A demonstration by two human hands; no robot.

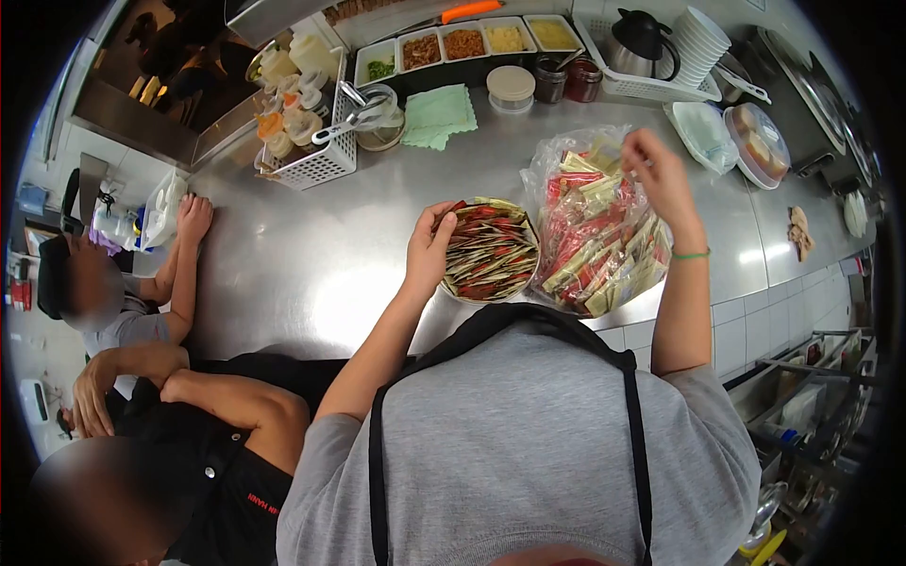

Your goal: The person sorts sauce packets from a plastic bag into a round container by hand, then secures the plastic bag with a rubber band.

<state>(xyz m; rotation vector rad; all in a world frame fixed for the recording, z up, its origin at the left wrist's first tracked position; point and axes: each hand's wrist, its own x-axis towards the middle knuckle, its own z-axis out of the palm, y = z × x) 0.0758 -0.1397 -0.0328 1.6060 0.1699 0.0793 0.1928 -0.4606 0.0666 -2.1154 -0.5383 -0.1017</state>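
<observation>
Steel counter (293,250) reflecting glare. Left grip (433,243) touching bowl (479,300) of sachets (491,250), just right of it; right grip (658,174) curling beside plastic bag (542,160); can't tell if either is pinching anything. Packed bowl risking spillage if tipping.

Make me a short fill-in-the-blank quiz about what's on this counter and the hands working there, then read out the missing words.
1. The left hand is at a round container packed with sachets, on the ____ side of the plastic bag.
2. The wristband below the right hand is ____.
3. The row of white food trays numbers ____.
4. The handle behind those trays is ____.

Missing words: left; green; five; orange.
</observation>
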